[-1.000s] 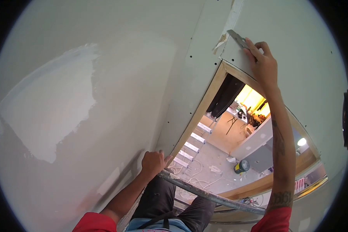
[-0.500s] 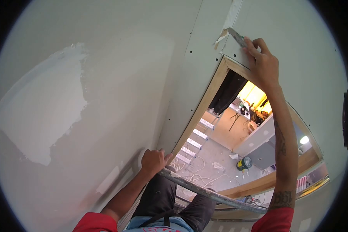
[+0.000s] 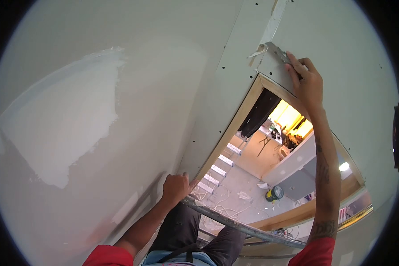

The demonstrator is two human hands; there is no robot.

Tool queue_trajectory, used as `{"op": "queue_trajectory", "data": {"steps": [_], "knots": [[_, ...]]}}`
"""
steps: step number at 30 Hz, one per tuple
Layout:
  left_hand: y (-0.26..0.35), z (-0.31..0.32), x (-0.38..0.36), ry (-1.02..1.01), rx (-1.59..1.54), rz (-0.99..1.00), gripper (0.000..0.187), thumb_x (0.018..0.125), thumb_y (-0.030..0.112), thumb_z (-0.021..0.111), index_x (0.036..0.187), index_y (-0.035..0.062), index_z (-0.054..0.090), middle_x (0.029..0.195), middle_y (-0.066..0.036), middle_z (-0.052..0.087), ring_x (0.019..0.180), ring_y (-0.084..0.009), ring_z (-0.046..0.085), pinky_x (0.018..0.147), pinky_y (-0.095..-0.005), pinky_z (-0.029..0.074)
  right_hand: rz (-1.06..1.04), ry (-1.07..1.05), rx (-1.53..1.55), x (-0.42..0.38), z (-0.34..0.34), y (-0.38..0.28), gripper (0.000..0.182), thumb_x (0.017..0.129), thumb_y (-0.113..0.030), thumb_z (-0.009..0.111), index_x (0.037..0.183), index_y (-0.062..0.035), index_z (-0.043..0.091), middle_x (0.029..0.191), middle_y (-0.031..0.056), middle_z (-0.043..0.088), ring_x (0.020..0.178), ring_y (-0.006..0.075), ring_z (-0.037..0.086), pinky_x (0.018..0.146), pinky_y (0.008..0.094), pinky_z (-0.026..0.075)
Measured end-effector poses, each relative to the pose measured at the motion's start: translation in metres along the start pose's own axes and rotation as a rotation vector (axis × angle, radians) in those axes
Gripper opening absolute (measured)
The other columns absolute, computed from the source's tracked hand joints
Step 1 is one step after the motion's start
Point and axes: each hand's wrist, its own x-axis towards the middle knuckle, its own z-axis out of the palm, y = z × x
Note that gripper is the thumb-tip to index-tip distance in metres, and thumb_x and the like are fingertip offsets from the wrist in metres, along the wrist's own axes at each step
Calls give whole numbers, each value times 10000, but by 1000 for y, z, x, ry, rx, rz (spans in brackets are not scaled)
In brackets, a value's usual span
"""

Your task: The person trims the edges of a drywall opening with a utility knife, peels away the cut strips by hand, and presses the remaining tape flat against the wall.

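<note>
- Dropping lower in the picture since the earlier frame, the right hand [image 3: 310, 84], the flat metal tool [image 3: 278, 52] and the corner of the wooden frame [image 3: 237, 119] are sitting there mostly because the view is shifting; the torn paper [image 3: 258, 51] is now lying more sideways.
- Right fingers are pinching the tool narrowly near its lower end, with its tip touching or nearly touching the torn paper (whether it is a knife or a scraper, I cannot tell). Such a pinch could be letting the tool twist if its tip is catching.
- Loose paper is hanging at the lower end of the pale strip [image 3: 272, 26], above the frame corner. Pulling it too hard could be lifting more paper from the wall board [image 3: 350, 88], because its edge is already ragged.
- Too steep an angle could be making the tip gouge the board.
- Left fingers are curling beside the lower end of the frame, the thumb reaching its edge; I cannot tell whether the left hand [image 3: 176, 188] is gripping.
- Far below, cords [image 3: 226, 208] and a bucket [image 3: 275, 193] are lying on the floor [image 3: 248, 177]; a slipping tool could be falling through the opening.
</note>
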Motion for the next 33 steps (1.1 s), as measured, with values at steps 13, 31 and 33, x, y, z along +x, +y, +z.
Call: {"op": "queue_trajectory", "data": {"steps": [13,31,33], "knots": [[-2,10,-2,93,97,40,580,937,632,580,774,84,679,591,-106,664,535,-292,674,580,-404,527,-140,-40,-298,1,16,1,389,949,-239,683,1336,-249,650,923,28,592,668,221,657,549,367,540],[-7,-5,19,4,-280,-84,605,944,597,596,898,6,722,793,-192,713,794,-400,711,734,-495,565,349,-49,37,-33,-35,-52,414,948,-403,698,1206,-81,733,758,146,602,675,314,611,654,401,495],[1,-35,54,213,-412,-11,533,962,510,620,1012,-13,707,941,-224,711,890,-425,685,798,-502,548,493,62,242,-89,-29,-84,337,945,-330,724,1091,-25,728,819,164,643,732,302,655,687,398,513]]}}
